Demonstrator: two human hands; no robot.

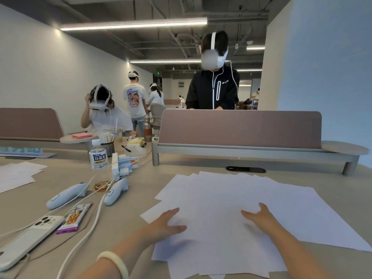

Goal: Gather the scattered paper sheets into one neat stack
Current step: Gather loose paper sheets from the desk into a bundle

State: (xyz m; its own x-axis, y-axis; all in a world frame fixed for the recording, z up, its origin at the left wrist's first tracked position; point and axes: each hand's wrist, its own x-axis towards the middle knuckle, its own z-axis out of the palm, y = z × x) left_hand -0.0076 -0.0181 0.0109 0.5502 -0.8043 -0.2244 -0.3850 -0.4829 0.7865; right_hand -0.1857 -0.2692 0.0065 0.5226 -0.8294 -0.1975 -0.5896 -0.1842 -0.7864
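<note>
White paper sheets (241,198) fan askew at lower right, long edges running toward upper right; left hand (167,222) and right hand (259,217) press them flat-fingered.

**White sheets lie fanned and overlapping**

The paper sheets (231,194) are plain white and blank. They lie flat on the beige table (177,166) in a loose, overlapping spread. They are turned at differing angles, so corners and edges jut out all round, most plainly along the far side and at the left. The nearest sheets reach the bottom edge of the view. A second, smaller spread of white sheets (16,176) lies at the table's far left, well apart from the first.
</note>
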